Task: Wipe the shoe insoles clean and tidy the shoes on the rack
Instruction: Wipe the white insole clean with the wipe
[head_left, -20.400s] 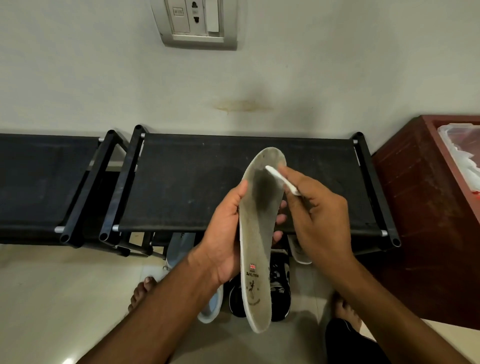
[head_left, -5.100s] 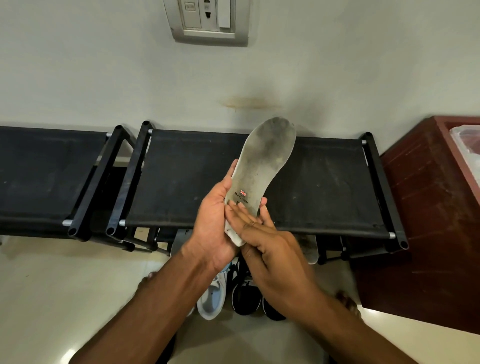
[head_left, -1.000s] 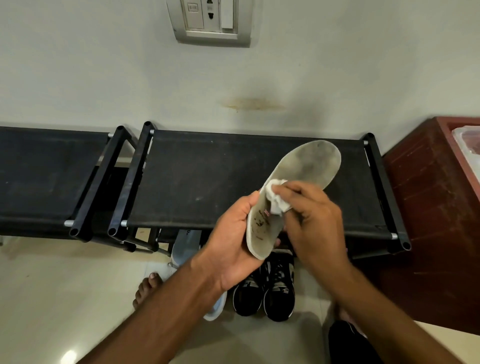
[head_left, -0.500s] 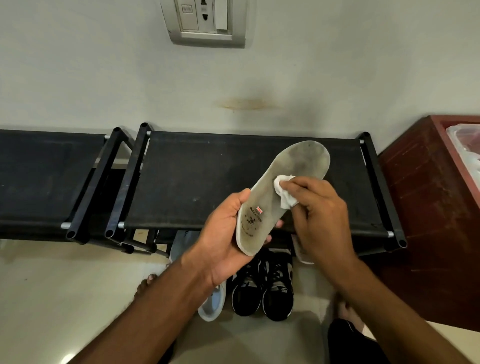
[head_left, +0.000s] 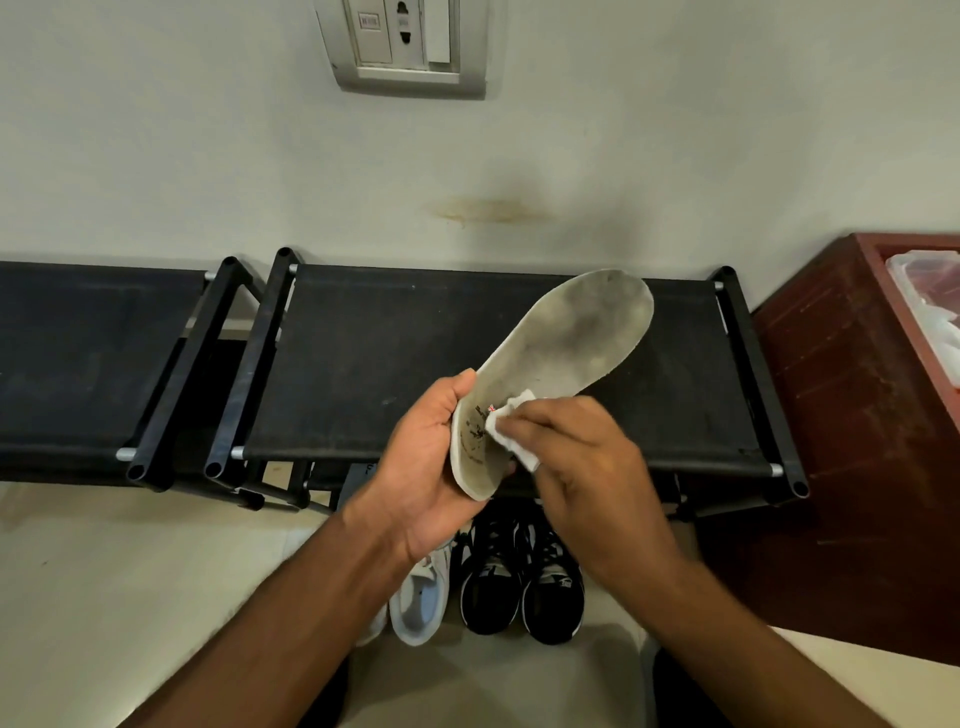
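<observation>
I see my left hand wrapped around the heel end of a pale, flat insole, thumb on its left edge and fingers curled behind it. The insole is long and rounded, its toe end slanting up to the far right above the shoe rack. Its surface looks matte and grimy, with grey smudges toward the toe and a small printed mark near the heel.

My right hand pinches a small crumpled white wipe between curled fingers and thumb, pressing it on the insole just above the heel. Both grips are closed tight on what they carry.

The rack beneath has a taut black fabric top stretched between black tubes with silver joints; a second rack of the same make stands just beside it on the left. On the pale smooth floor near me sits a pair of black sneakers with white trim, toes under the rack, and a white sneaker touching their left side. A dark red wooden cabinet stands right of the rack. A grey socket plate is set into the off-white wall above.
</observation>
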